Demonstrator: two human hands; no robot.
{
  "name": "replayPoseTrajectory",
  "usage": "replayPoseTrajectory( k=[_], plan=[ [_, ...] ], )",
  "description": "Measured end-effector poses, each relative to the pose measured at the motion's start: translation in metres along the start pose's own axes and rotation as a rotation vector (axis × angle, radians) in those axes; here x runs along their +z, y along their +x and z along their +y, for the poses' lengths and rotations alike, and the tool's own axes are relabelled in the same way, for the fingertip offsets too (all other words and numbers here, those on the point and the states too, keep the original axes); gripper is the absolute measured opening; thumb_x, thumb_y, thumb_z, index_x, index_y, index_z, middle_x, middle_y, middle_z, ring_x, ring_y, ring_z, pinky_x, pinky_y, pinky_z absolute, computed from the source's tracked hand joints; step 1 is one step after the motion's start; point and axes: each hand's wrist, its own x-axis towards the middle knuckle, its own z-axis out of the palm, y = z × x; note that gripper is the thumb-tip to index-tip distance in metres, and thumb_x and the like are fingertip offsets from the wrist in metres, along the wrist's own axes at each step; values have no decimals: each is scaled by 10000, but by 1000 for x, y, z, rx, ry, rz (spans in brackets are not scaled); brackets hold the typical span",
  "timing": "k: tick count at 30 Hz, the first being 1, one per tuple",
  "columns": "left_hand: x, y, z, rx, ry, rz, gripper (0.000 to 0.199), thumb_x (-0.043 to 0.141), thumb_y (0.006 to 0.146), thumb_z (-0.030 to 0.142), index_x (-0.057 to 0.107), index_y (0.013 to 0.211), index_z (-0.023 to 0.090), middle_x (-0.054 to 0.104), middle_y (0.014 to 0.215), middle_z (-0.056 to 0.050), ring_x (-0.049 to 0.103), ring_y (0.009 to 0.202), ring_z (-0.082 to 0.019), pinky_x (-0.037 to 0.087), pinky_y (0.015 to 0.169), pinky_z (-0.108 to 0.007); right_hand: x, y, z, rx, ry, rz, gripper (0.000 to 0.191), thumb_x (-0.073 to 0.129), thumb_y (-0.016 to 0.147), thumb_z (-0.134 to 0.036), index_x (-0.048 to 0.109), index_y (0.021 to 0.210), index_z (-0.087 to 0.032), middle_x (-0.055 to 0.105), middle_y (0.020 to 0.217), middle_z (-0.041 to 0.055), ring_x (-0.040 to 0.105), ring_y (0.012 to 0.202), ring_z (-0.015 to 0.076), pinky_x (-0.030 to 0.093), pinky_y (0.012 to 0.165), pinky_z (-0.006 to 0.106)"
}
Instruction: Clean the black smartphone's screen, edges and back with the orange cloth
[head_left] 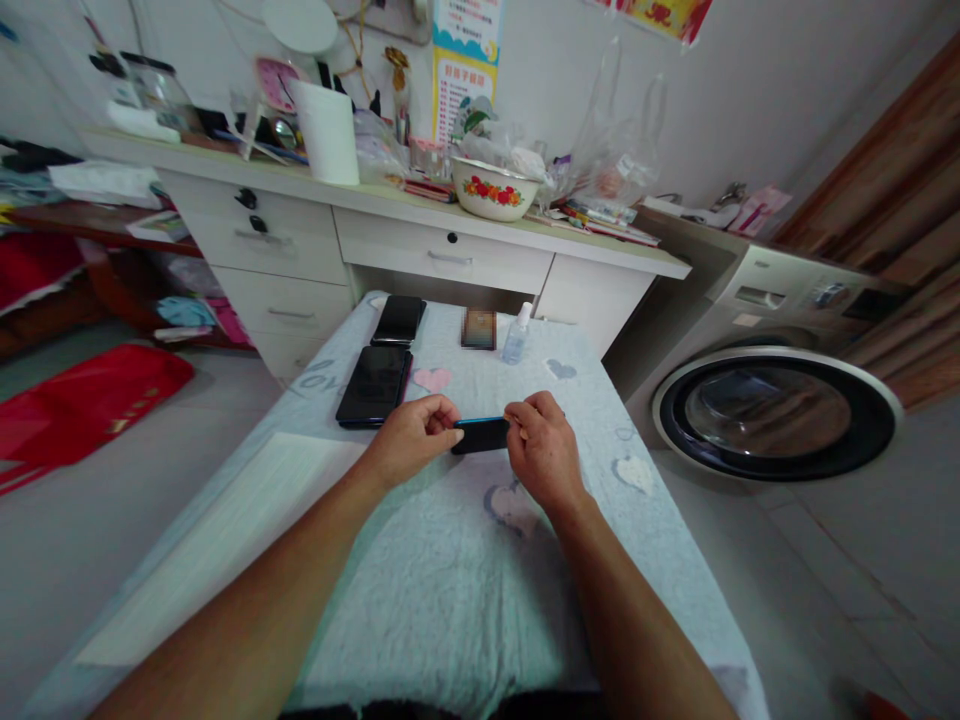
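Phone (pixel 481 435) between both hands (pixel 544 447).

Left hand (pixel 416 437) and right hand (pixel 546 452) grip a smartphone (pixel 481 437), nearer the camera than the spray bottle (pixel 515 340); two black-screened devices (pixel 375 386) lie left of the bottle.

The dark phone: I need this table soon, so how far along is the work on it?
Nothing looks plainly finished; whether the two black devices lying at the left were handled, I cannot tell. In hand is the dark phone, its ends held by the left hand and right hand. What seems left, at least, is letting go of it; the spray bottle beyond stands untouched.
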Motion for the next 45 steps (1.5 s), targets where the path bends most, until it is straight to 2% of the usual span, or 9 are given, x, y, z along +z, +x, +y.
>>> replayPoseTrajectory(
  k=[6,14,19,30,45],
  plan=[
    [0,0,1,2,10,-4,121,640,692,255,578,758,174,517,608,57,462,533,-97,352,510,-215,5,-2,-6,-44,28,-22,249,455,833,-107,652,961,-189,524,923,65,511,831,173,432,765,278],
    [1,1,-3,4,17,-11,124,641,701,245,571,771,171,508,609,59,457,536,-93,347,507,-212,8,-1,-16,-91,53,-70,226,454,859,-125,651,940,-201,534,915,60,509,819,165,429,755,263],
    [1,0,-1,15,15,-14,120,640,704,244,573,769,168,508,616,58,449,543,-89,345,509,-211,5,0,-11,-98,51,-55,231,454,851,-119,654,941,-190,529,908,63,511,824,169,430,758,273],
    [0,0,-1,0,5,-15,121,635,707,245,567,768,166,507,607,60,447,531,-86,348,506,-207,-1,1,1,12,-8,3,210,456,841,-130,649,900,-191,520,887,54,516,804,168,427,722,272],
    [2,0,1,7,-6,-10,120,635,695,238,570,768,168,529,634,53,464,542,-90,360,509,-211,4,0,-6,-69,43,-31,226,463,830,-113,651,924,-198,525,908,54,521,816,166,432,742,274]
  ],
)
